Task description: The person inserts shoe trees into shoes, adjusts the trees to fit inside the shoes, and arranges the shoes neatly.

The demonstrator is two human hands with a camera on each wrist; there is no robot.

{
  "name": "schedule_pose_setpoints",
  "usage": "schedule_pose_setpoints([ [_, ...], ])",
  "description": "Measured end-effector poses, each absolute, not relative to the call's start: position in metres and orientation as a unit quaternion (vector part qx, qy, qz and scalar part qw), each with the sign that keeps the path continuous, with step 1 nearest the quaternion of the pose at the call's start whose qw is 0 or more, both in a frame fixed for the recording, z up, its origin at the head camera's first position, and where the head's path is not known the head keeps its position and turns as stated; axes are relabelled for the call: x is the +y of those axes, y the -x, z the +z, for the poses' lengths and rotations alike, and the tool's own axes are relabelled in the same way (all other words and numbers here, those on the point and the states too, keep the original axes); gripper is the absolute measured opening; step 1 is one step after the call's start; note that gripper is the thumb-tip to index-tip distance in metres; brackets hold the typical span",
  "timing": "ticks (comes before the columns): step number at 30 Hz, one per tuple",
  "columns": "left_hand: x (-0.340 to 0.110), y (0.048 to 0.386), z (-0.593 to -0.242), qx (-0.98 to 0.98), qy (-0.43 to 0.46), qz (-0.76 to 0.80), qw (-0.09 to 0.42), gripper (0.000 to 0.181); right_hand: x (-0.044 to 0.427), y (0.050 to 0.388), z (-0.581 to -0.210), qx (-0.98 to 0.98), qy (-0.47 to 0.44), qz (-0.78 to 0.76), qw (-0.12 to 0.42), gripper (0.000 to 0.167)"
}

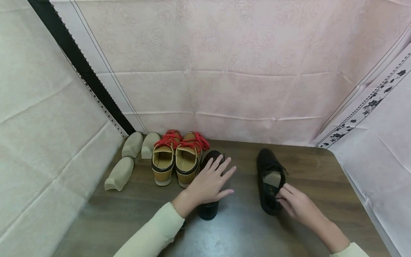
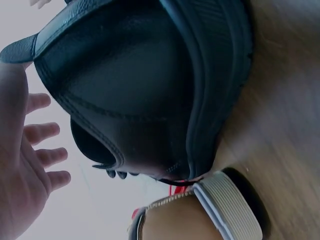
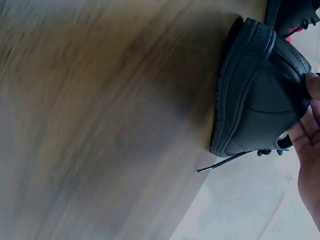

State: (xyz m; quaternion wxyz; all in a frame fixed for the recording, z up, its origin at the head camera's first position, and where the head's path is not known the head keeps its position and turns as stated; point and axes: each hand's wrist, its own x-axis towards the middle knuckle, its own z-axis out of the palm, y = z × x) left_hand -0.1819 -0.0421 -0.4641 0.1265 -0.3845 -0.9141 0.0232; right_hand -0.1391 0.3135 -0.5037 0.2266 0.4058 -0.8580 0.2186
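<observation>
Two black lace-up shoes stand apart on the wooden floor. My left hand (image 1: 208, 184), fingers spread, is over the left black shoe (image 1: 208, 211) and covers its middle in the head view; the left wrist view shows the hand (image 2: 25, 160) beside the shoe's heel and collar (image 2: 125, 75), gripping nothing. On the right, my right hand (image 1: 300, 207) pinches the rear collar of the other black shoe (image 1: 265, 160). In the right wrist view the thumb and fingers of this hand (image 3: 309, 145) hold that shoe's (image 3: 265, 100) collar edge. A pale insert (image 1: 273, 178) lies inside it.
Tan shoes (image 1: 162, 175) with red laces stand left of the left black shoe. Several pale shoe-shaped inserts (image 1: 119, 174) lie further left. White cloth walls (image 1: 224, 89) close in the back and both sides. A small dark object (image 1: 183, 225) shows partly beside my left sleeve.
</observation>
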Motion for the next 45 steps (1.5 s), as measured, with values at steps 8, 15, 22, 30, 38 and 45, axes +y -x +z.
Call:
schedule_pose_setpoints([
  [8,-0.028,0.179,-0.466,-0.917,0.391,0.014,0.081,0.074,0.33,0.142,-0.5,-0.872,-0.383,0.202,0.229,0.018],
  [15,-0.017,0.175,-0.466,-0.918,0.393,-0.001,0.057,0.073,0.343,0.149,-0.5,-0.867,-0.376,0.191,0.265,0.045],
  [22,-0.009,0.173,-0.467,-0.917,0.397,-0.02,0.037,0.072,0.358,0.154,-0.5,-0.872,-0.364,0.173,0.278,0.051],
  [30,-0.002,0.172,-0.466,-0.916,0.4,-0.013,0.039,0.073,0.374,0.158,-0.501,-0.875,-0.349,0.167,0.29,0.051],
  [38,0.012,0.173,-0.464,-0.917,0.396,0.004,0.04,0.074,0.387,0.162,-0.5,-0.877,-0.34,0.161,0.3,0.054],
  [45,0.023,0.175,-0.463,-0.918,0.395,0.0,0.038,0.074,0.401,0.164,-0.498,-0.884,-0.329,0.149,0.296,0.056],
])
